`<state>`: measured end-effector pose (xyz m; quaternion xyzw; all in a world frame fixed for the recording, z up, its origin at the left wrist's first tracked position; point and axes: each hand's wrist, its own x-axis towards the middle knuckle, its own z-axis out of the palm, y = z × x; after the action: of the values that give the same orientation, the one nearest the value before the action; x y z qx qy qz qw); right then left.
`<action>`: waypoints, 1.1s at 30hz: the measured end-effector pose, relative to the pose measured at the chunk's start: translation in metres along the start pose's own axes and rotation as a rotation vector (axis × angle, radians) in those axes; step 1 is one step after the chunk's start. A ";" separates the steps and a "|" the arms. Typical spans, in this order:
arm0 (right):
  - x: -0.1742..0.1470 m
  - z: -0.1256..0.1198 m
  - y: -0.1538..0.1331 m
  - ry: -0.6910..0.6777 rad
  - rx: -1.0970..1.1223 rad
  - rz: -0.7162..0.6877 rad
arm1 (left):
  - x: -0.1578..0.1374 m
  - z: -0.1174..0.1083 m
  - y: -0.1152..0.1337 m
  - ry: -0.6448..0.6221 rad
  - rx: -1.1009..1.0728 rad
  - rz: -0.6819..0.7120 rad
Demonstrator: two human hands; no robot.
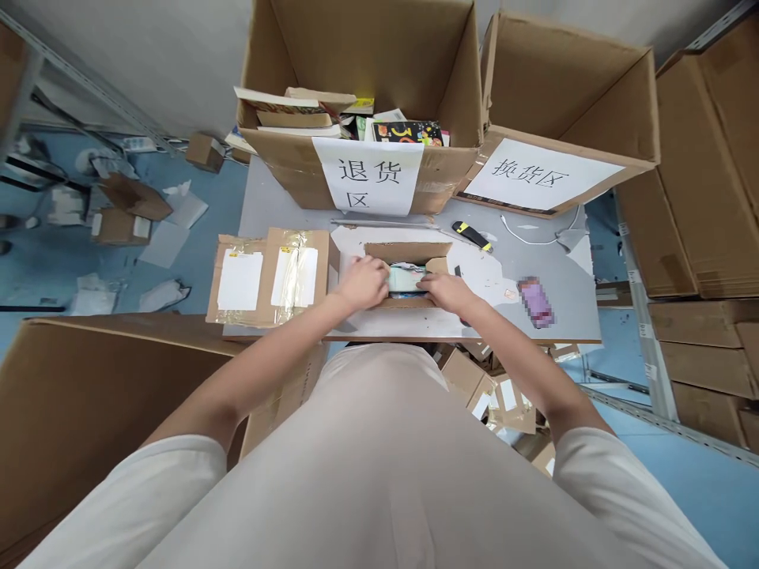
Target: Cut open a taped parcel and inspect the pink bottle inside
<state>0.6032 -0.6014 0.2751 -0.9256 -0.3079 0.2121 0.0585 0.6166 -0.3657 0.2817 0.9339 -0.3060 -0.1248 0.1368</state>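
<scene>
The left hand (364,282) and right hand (447,292) work at a small open box (409,251) near the front edge of the desk (258,207). A pale green packet (406,278) lies in this box, between the two hands. The left hand bends its fingers over the packet's left end; the right hand's fingertips lie on its right end. The fingers of both hands are curled, but I cannot tell whether either grip is closed on the packet or only resting against it.

Left of the small box, two taped boxes (296,276) with white labels stand side by side. Behind it, a big box (447,175) holds books (409,132) and bears a sign (368,178) reading 退货区. Beside that, to the right, stands another open box (569,71) with a sign reading 换货区. A black and yellow cutter (473,236) lies in front of the two, and a white cable (530,242) curves just right of it. Nearer the right edge is a purple thing (537,303), blurred into squares.

A large open box (88,395) stands at the lower left. More boxes lie heaped below the desk, to the right, and cartons (705,348) are stacked along the right side.
</scene>
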 end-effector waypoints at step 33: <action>0.039 -0.004 -0.043 0.086 -0.094 -0.105 | -0.035 0.077 -0.006 0.081 -0.122 -0.470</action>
<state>0.6098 -0.5432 0.2751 -0.9182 -0.3627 0.1543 0.0391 0.5681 -0.3541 0.2136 0.9736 -0.0667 -0.1340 0.1724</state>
